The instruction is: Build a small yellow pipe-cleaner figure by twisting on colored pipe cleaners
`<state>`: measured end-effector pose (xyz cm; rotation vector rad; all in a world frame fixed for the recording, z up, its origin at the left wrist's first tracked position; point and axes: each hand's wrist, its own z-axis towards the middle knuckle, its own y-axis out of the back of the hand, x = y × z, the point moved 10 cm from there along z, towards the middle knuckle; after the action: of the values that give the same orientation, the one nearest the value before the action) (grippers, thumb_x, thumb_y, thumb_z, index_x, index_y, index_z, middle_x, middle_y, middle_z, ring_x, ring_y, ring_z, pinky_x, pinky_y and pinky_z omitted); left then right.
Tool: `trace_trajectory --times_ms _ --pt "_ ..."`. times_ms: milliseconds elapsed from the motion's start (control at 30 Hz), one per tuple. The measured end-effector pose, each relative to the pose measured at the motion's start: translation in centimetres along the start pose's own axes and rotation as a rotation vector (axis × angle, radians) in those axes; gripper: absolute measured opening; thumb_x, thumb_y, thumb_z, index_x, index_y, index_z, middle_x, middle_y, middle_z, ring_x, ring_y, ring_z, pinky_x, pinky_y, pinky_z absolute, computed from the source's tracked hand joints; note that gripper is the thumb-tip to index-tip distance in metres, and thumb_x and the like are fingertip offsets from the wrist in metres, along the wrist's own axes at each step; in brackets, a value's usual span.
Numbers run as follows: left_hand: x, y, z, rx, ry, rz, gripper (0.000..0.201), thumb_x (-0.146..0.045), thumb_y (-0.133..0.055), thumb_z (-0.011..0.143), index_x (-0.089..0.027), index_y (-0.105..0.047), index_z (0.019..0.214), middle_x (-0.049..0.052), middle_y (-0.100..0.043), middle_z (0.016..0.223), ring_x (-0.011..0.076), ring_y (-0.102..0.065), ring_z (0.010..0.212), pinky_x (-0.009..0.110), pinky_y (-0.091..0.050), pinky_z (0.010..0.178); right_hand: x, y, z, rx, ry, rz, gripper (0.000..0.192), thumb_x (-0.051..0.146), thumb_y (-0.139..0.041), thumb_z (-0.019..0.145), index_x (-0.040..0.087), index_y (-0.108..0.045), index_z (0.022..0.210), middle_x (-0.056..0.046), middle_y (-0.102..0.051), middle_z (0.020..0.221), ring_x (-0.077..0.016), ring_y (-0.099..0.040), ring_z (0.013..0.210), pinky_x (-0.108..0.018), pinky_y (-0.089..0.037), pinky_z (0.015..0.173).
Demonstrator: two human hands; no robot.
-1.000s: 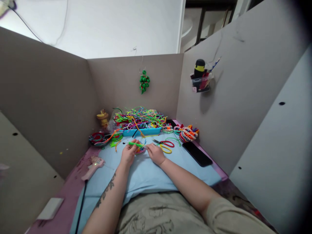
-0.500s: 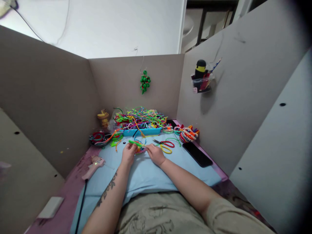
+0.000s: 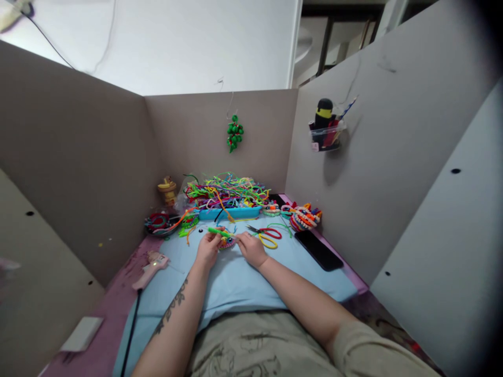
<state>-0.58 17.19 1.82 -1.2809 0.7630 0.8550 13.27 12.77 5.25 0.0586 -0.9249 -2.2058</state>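
Both hands are pinching one green pipe cleaner [image 3: 217, 231] over the table [image 3: 236, 283]: left hand [image 3: 207, 249], right hand [image 3: 251, 248]. Light, bendy, fuzzy; best gripped near its ends.

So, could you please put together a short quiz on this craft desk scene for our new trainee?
1. True or false: both hands are on the green pipe cleaner.
2. Which lies nearest the right hand? A) scissors B) glue gun C) phone
3. What hangs on the back wall above the blue tray?

Key
1. True: the left hand and the right hand pinch it over a small colourful piece.
2. A
3. A green bead ornament.
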Motion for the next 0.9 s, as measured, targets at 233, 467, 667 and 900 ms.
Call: trace_trajectory --times_ms 233,467,667,900 --pt "-0.4 0.3 0.0 -0.03 -0.045 0.081 0.039 -0.034 -0.077 0.057 -0.012 -0.065 0.086 0.004 -0.064 0.078 0.0098 -0.056 0.062 0.018 -0.041 0.053 0.2 0.0 0.0 0.001 0.009 -0.003 0.022 0.026 -0.04 0.09 0.019 -0.059 0.1 -0.006 -0.062 0.085 -0.0159 -0.057 0.078 -0.024 -0.042 0.067" --pt "-0.4 0.2 0.0 -0.032 -0.047 0.078 0.044 -0.037 -0.075 0.057 -0.014 -0.063 0.092 0.006 -0.066 0.088 0.0127 -0.06 0.071 0.02 -0.044 0.059 0.5 0.1 0.1 0.002 0.013 0.002 0.022 0.026 -0.04 0.09 0.019 -0.058 0.099 -0.006 -0.063 0.085 -0.0153 -0.058 0.078 -0.024 -0.042 0.068" --pt "0.4 -1.0 -0.3 0.029 0.009 0.205 0.046 -0.033 -0.078 0.053 -0.011 -0.063 0.091 0.012 -0.067 0.096 0.0223 -0.062 0.087 0.029 -0.047 0.073 0.8 0.0 0.0 0.011 0.006 -0.008 0.024 0.027 -0.038 0.091 0.018 -0.059 0.098 -0.005 -0.066 0.084 -0.0144 -0.06 0.075 -0.023 -0.042 0.067" --pt "0.4 -0.9 -0.2 0.04 -0.04 0.191 0.036 -0.029 -0.078 0.053 -0.013 -0.061 0.081 0.006 -0.067 0.082 0.0182 -0.062 0.077 0.027 -0.047 0.069 1.2 -0.4 0.0 0.03 0.03 -0.001 0.024 0.028 -0.039 0.091 0.018 -0.06 0.099 -0.006 -0.067 0.087 -0.0138 -0.062 0.077 -0.022 -0.042 0.069"
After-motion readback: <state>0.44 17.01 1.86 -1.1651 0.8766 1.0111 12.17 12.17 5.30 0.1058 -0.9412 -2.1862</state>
